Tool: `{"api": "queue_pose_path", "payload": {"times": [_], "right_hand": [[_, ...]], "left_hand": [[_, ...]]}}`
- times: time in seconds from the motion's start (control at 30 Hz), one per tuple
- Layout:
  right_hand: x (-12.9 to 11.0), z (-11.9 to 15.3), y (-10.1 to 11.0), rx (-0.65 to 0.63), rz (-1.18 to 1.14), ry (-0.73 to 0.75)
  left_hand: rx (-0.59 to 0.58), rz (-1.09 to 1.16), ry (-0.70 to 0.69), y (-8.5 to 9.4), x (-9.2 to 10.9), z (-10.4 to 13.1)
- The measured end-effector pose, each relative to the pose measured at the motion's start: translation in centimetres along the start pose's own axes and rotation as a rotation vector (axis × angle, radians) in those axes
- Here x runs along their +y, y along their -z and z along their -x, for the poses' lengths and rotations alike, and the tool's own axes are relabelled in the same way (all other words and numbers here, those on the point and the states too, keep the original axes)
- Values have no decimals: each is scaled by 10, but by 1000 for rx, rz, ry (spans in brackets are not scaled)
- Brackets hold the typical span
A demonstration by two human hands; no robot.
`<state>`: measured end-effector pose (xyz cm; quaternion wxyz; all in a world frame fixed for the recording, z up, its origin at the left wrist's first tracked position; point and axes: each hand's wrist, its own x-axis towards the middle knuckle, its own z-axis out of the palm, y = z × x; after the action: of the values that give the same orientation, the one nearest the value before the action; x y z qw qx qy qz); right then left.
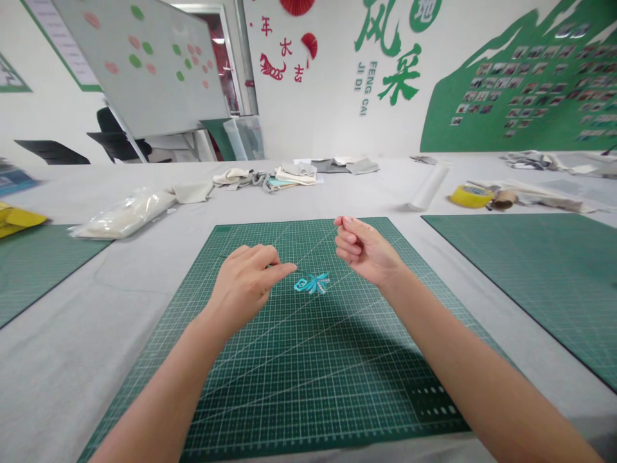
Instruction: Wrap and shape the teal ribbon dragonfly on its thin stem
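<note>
A small turquoise piece with a looped end and several splayed strands (312, 283) shows over the green gridded cutting mat (270, 386); I cannot tell whether it lies on the mat or hangs just above. My left hand (249, 278) is just left of it, fingers curled and thumb and index tips pressed together, pointing right. To the upper right, my right hand (362, 247) is raised in a pinch, its other fingers folded in. Whatever either pinch holds is too fine to make out.
More cutting mats lie at the left (53, 263) and right (540, 276). Along the back are a clear plastic bag (128, 215), folded cloths (294, 173), a white roll (429, 186) and yellow tape (471, 196). A whiteboard (159, 71) stands behind.
</note>
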<state>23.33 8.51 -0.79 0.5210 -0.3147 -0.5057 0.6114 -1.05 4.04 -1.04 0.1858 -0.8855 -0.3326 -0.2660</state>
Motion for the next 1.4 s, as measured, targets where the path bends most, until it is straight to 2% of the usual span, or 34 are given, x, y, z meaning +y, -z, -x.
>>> {"api": "queue_pose_path", "payload": {"times": [0.17, 0.3, 0.37, 0.5, 0.63, 0.73, 0.87, 0.97, 1.03, 1.1, 1.13, 1.17, 1.23, 1.27, 1.33, 1.4], "right_hand": [[1, -6, 15, 60, 55, 62], [-13, -2, 10, 52, 120, 136], [-24, 6, 2, 30, 197, 173], [-38, 33, -14, -32, 490, 247], [-42, 63, -12, 3, 713, 310], [-46, 77, 3, 46, 703, 292], [-48, 80, 29, 77, 341, 100], [-34, 69, 51, 116, 128, -41], [-17, 60, 67, 150, 142, -150], [2, 52, 80, 201, 362, -255], [9, 50, 84, 264, 546, -229], [15, 49, 86, 349, 765, -138], [20, 49, 77, 482, 1192, 138], [19, 50, 67, 507, 1333, 285], [15, 52, 37, 375, 1399, 476], [12, 52, 1, 170, 1246, 521]], "left_hand": [[-1, 41, -27, 0, 3, -1], [-20, 28, -34, -2, 4, -1], [-31, -7, -10, -4, 4, 0], [6, -97, 116, -6, 2, 2], [44, -86, 213, -6, -2, 3], [43, 68, 298, -3, -6, 3], [-40, 521, 412, 7, -7, 0], [-47, 839, 485, 14, -4, -3], [-7, 994, 569, 18, -2, -5], [29, 1096, 701, 20, 0, -6], [38, 1131, 778, 20, 2, -7], [40, 1162, 857, 20, 3, -7], [36, 1223, 993, 19, 7, -9], [29, 1260, 1044, 19, 9, -10], [8, 1334, 1109, 17, 15, -13], [-16, 1424, 1137, 14, 20, -16]]}}
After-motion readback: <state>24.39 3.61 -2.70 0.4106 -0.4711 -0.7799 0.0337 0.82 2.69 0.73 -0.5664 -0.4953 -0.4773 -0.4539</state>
